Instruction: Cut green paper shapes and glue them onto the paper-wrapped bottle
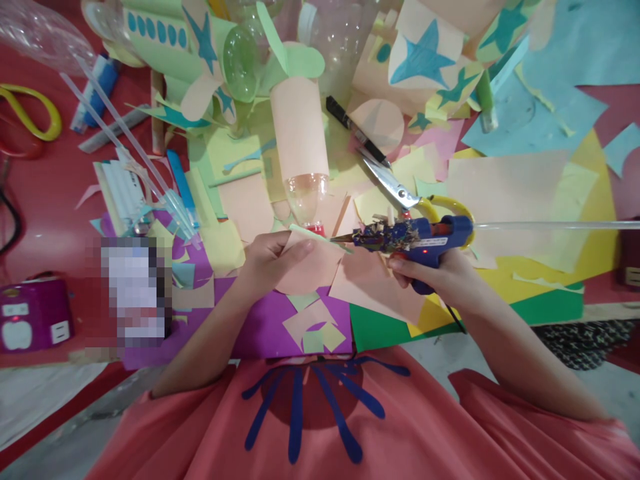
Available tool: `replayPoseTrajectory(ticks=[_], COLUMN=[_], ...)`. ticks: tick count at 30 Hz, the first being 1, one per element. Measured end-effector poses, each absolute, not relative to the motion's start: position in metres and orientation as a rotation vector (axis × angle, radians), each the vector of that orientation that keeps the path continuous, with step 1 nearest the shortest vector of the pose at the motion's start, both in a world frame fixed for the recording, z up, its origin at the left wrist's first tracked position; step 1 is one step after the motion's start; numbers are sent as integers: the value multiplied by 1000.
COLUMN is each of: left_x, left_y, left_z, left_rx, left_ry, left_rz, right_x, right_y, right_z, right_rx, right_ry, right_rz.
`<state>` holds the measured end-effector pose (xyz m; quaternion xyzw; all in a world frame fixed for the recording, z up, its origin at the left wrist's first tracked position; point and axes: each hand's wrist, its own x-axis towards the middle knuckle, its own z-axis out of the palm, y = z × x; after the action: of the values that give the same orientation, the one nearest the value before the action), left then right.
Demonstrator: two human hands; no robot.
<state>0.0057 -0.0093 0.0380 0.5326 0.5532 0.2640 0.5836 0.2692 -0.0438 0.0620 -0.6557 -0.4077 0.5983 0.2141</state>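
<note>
My left hand [273, 260] pinches a rounded peach paper piece [313, 267] by its upper left, thumb on top. A pale green strip shows along the piece's top edge. In my right hand [433, 273] is a blue glue gun [430, 237] with a lit red light and a long clear glue stick out of its back. The gun's nozzle meets or nearly meets the paper's top right edge; I cannot tell which. Just beyond lies a clear plastic bottle [307, 190] with a red cap, wrapped in peach paper [299, 127], with green paper [297, 60] at its far end.
Yellow-handled scissors [395, 183] and a black marker [357, 130] lie behind the glue gun. Paper-decorated bottles [240, 63] stand at the back. Clear glue sticks [130, 153] and a phone [135, 290] are on the left, near a purple power box [35, 313]. Paper scraps cover the table.
</note>
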Motion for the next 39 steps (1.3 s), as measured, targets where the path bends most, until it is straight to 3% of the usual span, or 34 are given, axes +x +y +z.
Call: replayPoseTrajectory(ticks=[39], left_x=[0], left_y=[-8], left_z=[34], left_rx=[1102], left_ry=[1348], left_rz=[779], right_x=[283], right_y=[-54], right_z=[56], right_rx=[-1835], right_ry=[-1056], right_rz=[1591])
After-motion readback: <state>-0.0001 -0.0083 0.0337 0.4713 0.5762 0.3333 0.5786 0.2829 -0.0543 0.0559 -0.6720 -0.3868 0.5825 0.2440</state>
